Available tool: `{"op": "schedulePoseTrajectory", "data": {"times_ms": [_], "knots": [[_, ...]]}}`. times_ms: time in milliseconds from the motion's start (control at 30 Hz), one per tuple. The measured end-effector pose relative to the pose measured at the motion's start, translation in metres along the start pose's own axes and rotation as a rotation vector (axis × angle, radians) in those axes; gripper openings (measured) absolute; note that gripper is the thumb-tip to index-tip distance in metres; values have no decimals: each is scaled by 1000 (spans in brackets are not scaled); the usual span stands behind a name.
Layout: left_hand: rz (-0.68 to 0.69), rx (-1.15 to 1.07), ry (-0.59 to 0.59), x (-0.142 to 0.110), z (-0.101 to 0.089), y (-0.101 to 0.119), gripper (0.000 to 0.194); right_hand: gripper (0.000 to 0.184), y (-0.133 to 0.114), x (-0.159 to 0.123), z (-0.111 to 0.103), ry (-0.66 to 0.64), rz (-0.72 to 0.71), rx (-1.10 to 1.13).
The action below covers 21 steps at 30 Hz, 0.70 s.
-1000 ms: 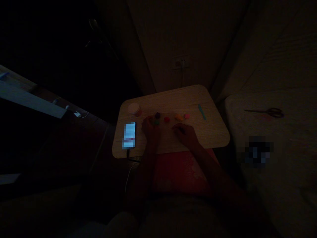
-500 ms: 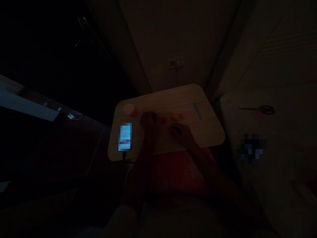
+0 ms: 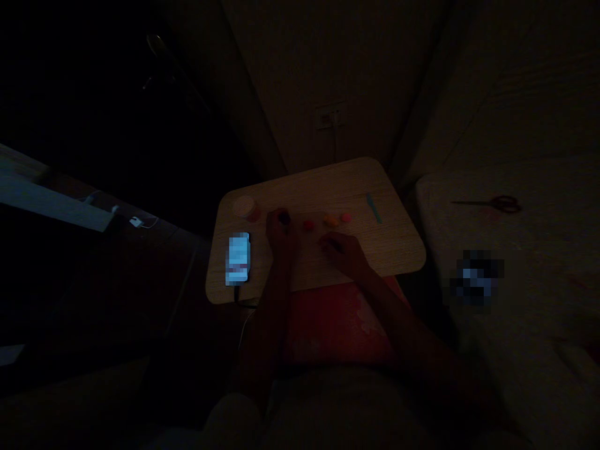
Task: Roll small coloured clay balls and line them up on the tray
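Note:
The scene is very dark. My left hand (image 3: 280, 232) is over the small wooden table, its fingers curled round a dark patch that could be an object or shadow. To its right lies a small red lump (image 3: 308, 225). My right hand (image 3: 341, 249) rests near the front of the table with bent fingers closed together; whatever is in them is hidden. Just beyond it sit an orange lump (image 3: 330, 220) and a round pink piece (image 3: 345, 217). Left of my left hand stands a tub with a pale lid (image 3: 244, 207).
A lit phone (image 3: 238, 259) lies at the table's (image 3: 300, 187) left, a cable by its lower end. A blue-green strip (image 3: 374, 209) is at the right. Scissors (image 3: 497, 204) lie on a pale surface beyond the right edge. A wall socket (image 3: 330, 117) holds a plug.
My left hand has turned slightly, and the dark patch at its fingers has shifted left. The right hand stays almost in place. The loose lumps look unmoved.

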<state>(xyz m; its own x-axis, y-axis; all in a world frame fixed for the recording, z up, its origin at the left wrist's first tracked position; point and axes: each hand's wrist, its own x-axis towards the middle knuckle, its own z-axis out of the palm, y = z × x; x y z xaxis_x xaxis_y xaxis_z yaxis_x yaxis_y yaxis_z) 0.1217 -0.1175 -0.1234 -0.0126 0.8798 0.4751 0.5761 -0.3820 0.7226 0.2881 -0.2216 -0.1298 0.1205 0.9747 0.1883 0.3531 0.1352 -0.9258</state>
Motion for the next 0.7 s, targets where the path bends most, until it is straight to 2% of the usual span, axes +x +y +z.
{"op": "schedulePoseTrajectory", "data": {"times_ms": [300,700], "knots": [[69,-108,-2,-3,1,-1,32,20,1,0,0,-7,5,11],[46,-18,-34,-3,-1,1,36,20,2,0,0,-15,-10,9]]}}
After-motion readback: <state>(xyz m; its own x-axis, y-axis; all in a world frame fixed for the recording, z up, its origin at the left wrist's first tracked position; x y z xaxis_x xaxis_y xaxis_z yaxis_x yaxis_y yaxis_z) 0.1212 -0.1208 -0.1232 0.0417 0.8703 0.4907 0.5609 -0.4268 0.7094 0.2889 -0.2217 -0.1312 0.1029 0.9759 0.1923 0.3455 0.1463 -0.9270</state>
